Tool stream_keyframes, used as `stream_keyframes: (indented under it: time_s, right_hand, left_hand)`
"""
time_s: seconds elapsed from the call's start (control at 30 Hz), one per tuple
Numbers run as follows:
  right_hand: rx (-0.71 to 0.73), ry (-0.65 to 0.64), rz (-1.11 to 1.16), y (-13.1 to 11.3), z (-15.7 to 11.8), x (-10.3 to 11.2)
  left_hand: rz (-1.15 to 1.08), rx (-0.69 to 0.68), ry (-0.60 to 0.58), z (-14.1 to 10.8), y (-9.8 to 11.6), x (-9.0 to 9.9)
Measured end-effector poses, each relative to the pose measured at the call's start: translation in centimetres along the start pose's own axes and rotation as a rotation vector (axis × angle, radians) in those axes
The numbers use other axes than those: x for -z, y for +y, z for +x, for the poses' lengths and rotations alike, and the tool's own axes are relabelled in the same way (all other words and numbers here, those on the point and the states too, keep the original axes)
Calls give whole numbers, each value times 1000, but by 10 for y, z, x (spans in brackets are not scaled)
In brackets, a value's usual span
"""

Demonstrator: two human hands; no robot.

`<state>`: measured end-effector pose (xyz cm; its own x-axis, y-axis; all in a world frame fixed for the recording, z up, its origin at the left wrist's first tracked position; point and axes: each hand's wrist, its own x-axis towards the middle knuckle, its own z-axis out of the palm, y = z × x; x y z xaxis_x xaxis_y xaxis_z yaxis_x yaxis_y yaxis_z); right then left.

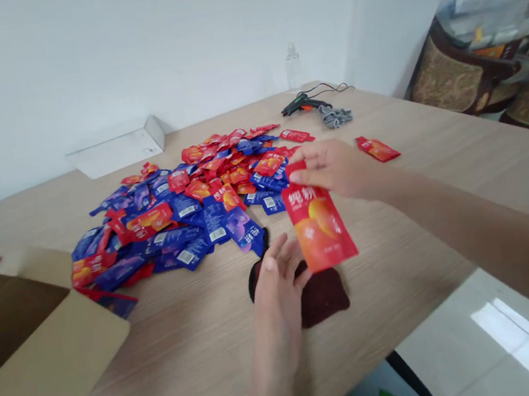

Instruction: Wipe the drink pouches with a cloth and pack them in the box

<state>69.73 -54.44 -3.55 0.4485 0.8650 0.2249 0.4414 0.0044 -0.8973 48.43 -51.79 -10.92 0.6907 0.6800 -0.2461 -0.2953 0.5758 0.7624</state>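
Note:
My right hand (331, 170) pinches the narrow top of a red pouch (323, 229) printed with orange fruit, which hangs upright over the table. Just left of the pouch's lower edge is my left hand (279, 283), fingers apart and curved; whether a fingertip touches the pouch I cannot tell. Beneath both lies a dark maroon cloth-like item (324, 296) with a black part at its left, partly hidden by my left hand. Beyond my hands spreads a heap of red and blue pouches (185, 208). One red pouch (378, 148) lies apart, right of my right hand.
An open cardboard box (64, 366) stands at the left front. Along the wall are a white box (118, 153) and a clear bottle (293, 68). A black glue gun (303, 103) with a cord and a grey cloth (335, 116) lie behind. Loaded chairs (451, 72) stand at right.

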Motion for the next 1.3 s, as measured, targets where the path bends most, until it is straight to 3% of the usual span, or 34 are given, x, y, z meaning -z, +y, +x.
stream_keyframes:
  time_s: [0.03, 0.1, 0.2, 0.27, 0.4, 0.5, 0.6, 0.73, 0.9, 1.03, 1.2, 1.3]
  right_hand:
    - [-35, -116, 51, -5, -15, -22]
    - [-21, -232, 60, -10, -39, -59]
    - [79, -238, -18, -11, -58, -93]
    - [120, -204, -66, -8, -64, -99]
    - [195, -90, -213, 7, -77, -92]
    - [261, -179, -390, 26, -95, -97]
    - [291, -270, -644, 43, -113, -115]
    - [258, -232, -693, 53, -115, -128]
    - [188, -72, -601, 32, -106, -120]
    - [283, 100, -473, -1, -116, -134]
    - [342, -45, -562, -11, -123, -176]
    - [306, -22, -555, -2, -114, -184]
  left_hand:
    - [-53, 52, -23, -5, 2, -1]
    - [-110, 152, -30, -16, 4, 0]
    - [-60, 246, 54, -33, 8, 12]
    - [-1, 273, 91, -43, 12, 24]
    - [36, 186, 123, -54, 28, 51]
    - [68, 204, 188, -57, 38, 67]
    - [7, 180, 237, -56, 42, 75]
    - [-67, 117, 229, -55, 39, 80]
    - [-18, 133, 211, -54, 28, 87]
    - [-21, 154, 224, -51, 18, 88]
    - [-31, 53, 315, -49, 11, 83]
    - [-54, 64, 296, -49, 12, 84]
